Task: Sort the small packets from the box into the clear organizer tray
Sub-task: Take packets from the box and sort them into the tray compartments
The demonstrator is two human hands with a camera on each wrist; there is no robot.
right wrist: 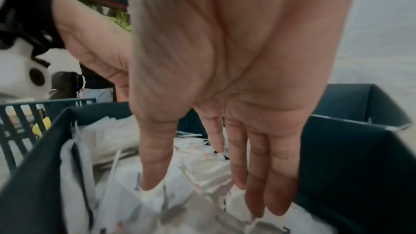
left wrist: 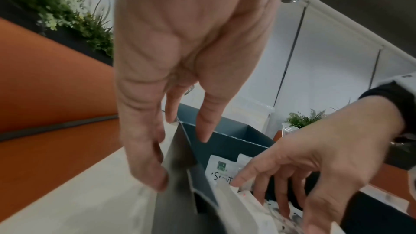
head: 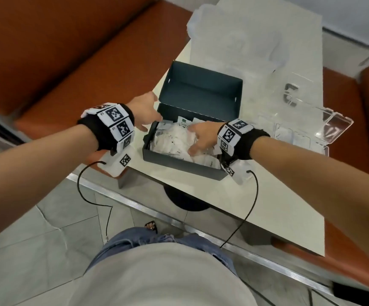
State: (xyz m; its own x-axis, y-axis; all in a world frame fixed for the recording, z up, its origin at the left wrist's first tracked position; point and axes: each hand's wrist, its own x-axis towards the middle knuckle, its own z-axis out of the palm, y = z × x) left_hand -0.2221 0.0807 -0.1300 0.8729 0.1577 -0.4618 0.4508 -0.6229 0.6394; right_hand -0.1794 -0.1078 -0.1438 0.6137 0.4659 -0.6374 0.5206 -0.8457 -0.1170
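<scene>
— Item: packets (head: 174,142)?
— White, heaped inside the dark box (head: 179,166); right hand (head: 202,134) over them, fingers (right wrist: 258,175) straight, slightly apart, tips touching.
— Left hand (head: 145,112)?
— At the box's left wall, fingers (left wrist: 144,149) relaxed, apart.
— Organizer tray (head: 300,129)?
— Right of the box.

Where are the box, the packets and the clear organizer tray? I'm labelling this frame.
box (head: 179,167): head view, near outer wall.
packets (head: 172,138): head view, white pile inside the box.
clear organizer tray (head: 339,124): head view, raised lid.
</scene>
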